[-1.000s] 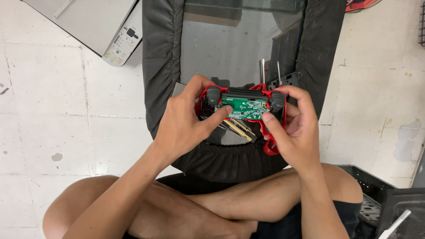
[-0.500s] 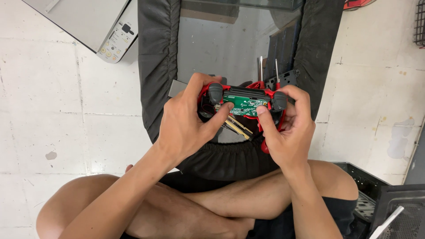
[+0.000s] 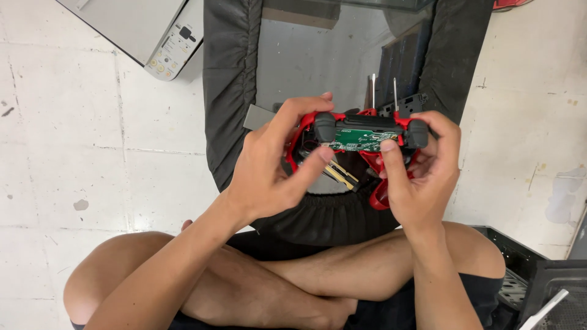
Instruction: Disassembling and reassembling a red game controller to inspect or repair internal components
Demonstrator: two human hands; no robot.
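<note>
Head view, looking down at a person seated cross-legged on a pale tiled floor point(image 3: 92, 153).

Item held: red game controller point(image 3: 361, 137), opened, back shell off; green circuit board point(image 3: 358, 139) exposed and facing up; two dark trigger buttons at the upper corners; flat gold-ended ribbon cable point(image 3: 339, 174) hanging loose below the board; lower red grip point(image 3: 379, 195) jutting beneath the right palm. Position: raised above the lap, in front of a dark glass panel point(image 3: 318, 61) wrapped in a black fabric cover point(image 3: 229, 91).

Left hand point(image 3: 269, 171): wrapped round the left grip of the controller, thumb tip laid near the lower left edge of the board, forefinger hooked over the top.

Right hand point(image 3: 422, 171): clamped on the right grip, thumb pressed on the right end of the board, fingers curled behind the shell.

Behind the controller: two thin upright metal shafts point(image 3: 373, 90), likely tool shanks, ends hidden; small dark parts beside them, too small to tell.

Surroundings: grey device with a button panel point(image 3: 165, 36) at upper left; black perforated metal case point(image 3: 526, 287) at lower right.

State of work, as judged: shell opened and board laid bare; board seated in the front half, ribbon unplugged; closing or further stripping not done.
</note>
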